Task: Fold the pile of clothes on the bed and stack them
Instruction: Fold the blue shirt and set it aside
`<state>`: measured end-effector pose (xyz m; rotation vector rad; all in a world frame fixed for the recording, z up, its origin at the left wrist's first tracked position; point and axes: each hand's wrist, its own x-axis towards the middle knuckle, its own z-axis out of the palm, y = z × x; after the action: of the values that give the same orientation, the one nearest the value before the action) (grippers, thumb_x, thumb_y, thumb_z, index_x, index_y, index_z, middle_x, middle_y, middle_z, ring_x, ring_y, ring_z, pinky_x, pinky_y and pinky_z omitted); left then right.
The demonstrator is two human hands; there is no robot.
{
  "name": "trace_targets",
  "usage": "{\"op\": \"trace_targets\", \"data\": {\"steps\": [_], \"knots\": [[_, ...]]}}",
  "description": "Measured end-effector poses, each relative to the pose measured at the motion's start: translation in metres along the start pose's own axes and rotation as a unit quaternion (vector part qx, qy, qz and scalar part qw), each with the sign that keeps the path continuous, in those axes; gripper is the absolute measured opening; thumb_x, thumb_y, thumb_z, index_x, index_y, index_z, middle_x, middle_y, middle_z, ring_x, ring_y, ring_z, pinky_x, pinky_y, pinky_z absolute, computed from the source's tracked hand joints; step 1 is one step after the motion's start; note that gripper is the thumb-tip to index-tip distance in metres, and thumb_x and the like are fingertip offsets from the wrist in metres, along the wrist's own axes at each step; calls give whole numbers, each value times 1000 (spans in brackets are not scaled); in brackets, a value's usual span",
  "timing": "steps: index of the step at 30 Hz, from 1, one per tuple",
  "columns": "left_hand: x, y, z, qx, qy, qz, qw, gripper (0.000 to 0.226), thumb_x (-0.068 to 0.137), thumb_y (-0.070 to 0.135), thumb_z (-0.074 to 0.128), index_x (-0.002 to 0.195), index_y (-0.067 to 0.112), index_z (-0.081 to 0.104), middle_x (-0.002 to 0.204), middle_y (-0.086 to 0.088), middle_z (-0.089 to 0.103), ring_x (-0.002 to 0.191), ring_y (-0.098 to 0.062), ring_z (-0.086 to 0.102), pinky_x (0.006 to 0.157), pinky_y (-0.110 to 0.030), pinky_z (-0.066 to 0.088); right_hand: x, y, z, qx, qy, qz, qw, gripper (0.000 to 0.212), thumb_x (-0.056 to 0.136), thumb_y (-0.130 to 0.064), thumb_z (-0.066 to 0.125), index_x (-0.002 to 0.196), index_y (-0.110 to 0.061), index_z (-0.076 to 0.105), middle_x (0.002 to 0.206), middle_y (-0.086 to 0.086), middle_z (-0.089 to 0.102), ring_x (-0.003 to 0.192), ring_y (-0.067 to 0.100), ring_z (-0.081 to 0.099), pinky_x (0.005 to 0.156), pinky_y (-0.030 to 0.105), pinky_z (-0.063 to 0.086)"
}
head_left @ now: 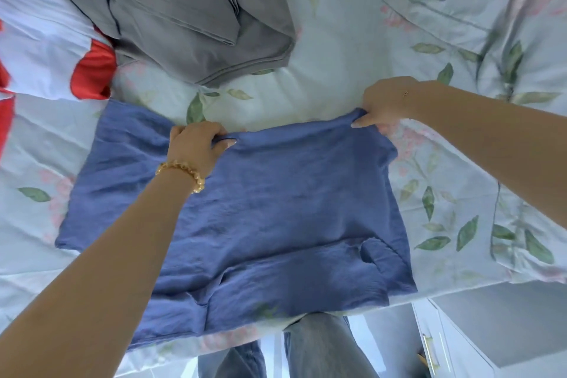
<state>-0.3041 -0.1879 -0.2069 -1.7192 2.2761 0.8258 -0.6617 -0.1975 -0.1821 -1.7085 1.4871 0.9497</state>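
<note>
**Both hands pinch far edge of blue garment on floral bed**

Blue garment [260,209] lies spread flat on the bed [337,49], near its front edge, just ahead of the person's legs in grey-blue jeans [319,347]. Fabric is matte, crinkled, linen-like weave; rough rectangle outline, with a folded-in flap and a small slit showing near the lower right. Left hand [196,146] grips the far edge left of centre, fingers curled over a bunched fold, thumb on top. Right hand [383,104] pinches the far right corner, fabric gathered under the fingers. A gold beaded bracelet [181,173] sits on the left wrist.

Grey garment [184,9], smooth with stitched hems, lies loosely folded farther back on the bed, well apart from the blue one. White and red garment [61,49] lies at the left edge, touching the grey one. Bed cover is pale, smooth cotton printed with green leaves and pink blossoms; matching pillow [478,0] at upper right has a piped border. White drawer unit [435,344] with a brass handle stands lower right. No readable writing or labels.
</note>
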Motion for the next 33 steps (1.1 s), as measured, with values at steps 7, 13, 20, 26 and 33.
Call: {"op": "trace_targets", "data": {"steps": [7, 13, 20, 26, 33], "knots": [[-3, -8, -4, -22, 25, 28, 999, 22, 96, 37, 55, 83, 20, 51, 61, 10, 45, 65, -23, 48, 84, -37, 30, -4, -14, 28, 179, 169, -144, 958, 56, 81, -32, 75, 128, -21, 49, 107, 1, 49, 97, 21, 49, 85, 36, 42], [-25, 0, -20, -77, 49, 96, 991, 23, 93, 33, 61, 81, 13, 57, 66, 0, 54, 63, -20, 51, 62, -31, 40, -9, -22, 30, 84, 210, -142, 964, 17, 82, -18, 70, 93, -8, 61, 96, 8, 56, 93, 28, 51, 76, 37, 40], [-93, 9, -33, -68, 50, 205, 975, 13, 87, 19, 71, 81, 9, 68, 76, 1, 57, 69, -19, 53, 59, -29, 43, -85, -20, 65, 104, 334, -226, 909, 31, 54, 16, 61, 67, -10, 47, 61, 0, 45, 53, 24, 37, 58, 33, 34], [-154, 9, 7, -36, -2, 274, 961, 8, 83, 20, 69, 81, 13, 70, 79, 1, 62, 68, -23, 59, 59, -34, 49, -137, -36, 160, 66, 350, -125, 926, 35, 48, 21, 64, 67, -6, 53, 64, 8, 49, 54, 30, 48, 57, 36, 39], [-172, 16, 61, 16, -174, 184, 967, 33, 95, 14, 53, 127, 15, 62, 123, 1, 63, 110, -22, 59, 96, -36, 42, -145, -61, 224, 125, 272, -11, 954, 20, 73, 5, 62, 88, -7, 68, 87, 12, 60, 82, 35, 58, 72, 39, 40]]}}
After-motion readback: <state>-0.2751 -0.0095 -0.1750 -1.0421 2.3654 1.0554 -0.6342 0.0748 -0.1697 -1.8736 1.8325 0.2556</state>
